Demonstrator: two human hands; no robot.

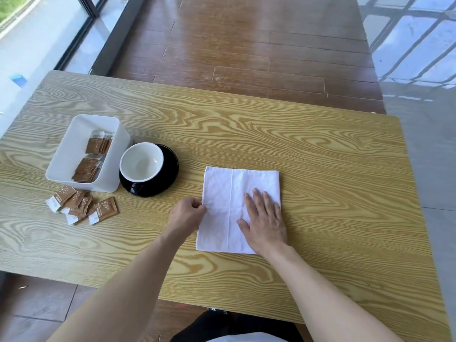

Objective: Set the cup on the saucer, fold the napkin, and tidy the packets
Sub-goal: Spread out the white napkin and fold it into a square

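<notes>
A white napkin (222, 206) lies spread flat on the wooden table (320, 156), creased down its middle. My left hand (187, 214) pinches the napkin's left edge between thumb and fingers. My right hand (265, 218) lies flat on the napkin's right half, fingers apart, pressing it down. A black cup with a white inside (141, 162) stands on a black saucer (170, 166) to the left of the napkin. Several brown and white packets (81, 204) lie loose on the table in front of a white box (116, 154), which holds several more packets (92, 156).
The table's near edge runs just below my forearms. Wooden floor lies beyond the far edge, with a glass wall at the left and at the right.
</notes>
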